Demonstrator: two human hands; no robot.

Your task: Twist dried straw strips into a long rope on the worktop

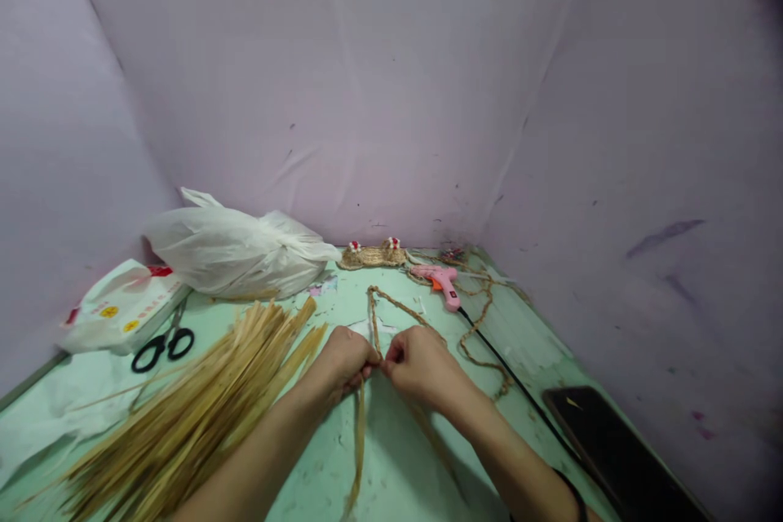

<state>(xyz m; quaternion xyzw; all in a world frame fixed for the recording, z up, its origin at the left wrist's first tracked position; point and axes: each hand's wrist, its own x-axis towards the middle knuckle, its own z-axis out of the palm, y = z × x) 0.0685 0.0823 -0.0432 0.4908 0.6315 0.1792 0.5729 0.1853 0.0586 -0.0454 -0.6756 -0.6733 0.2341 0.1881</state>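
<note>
My left hand [348,359] and my right hand [419,363] meet at the middle of the table, both closed in a pinch at the lower end of a braided straw cord [374,318]. From that end the cord runs up, bends over, and passes down behind my right hand. Loose straw strands [360,440] hang from my fingers toward me, one below the left hand and a blurred one below the right. Left of my left hand lies a thick bundle of dry straw [201,408], partly behind my forearm.
Black-handled scissors [164,347], a tissue pack [128,306] and a tied white plastic bag [238,253] are on the left. A woven straw piece with red-and-white decorations [372,258] lies at the back. A pink glue gun [441,281], its black cable [507,367] and a dark phone [617,449] are on the right.
</note>
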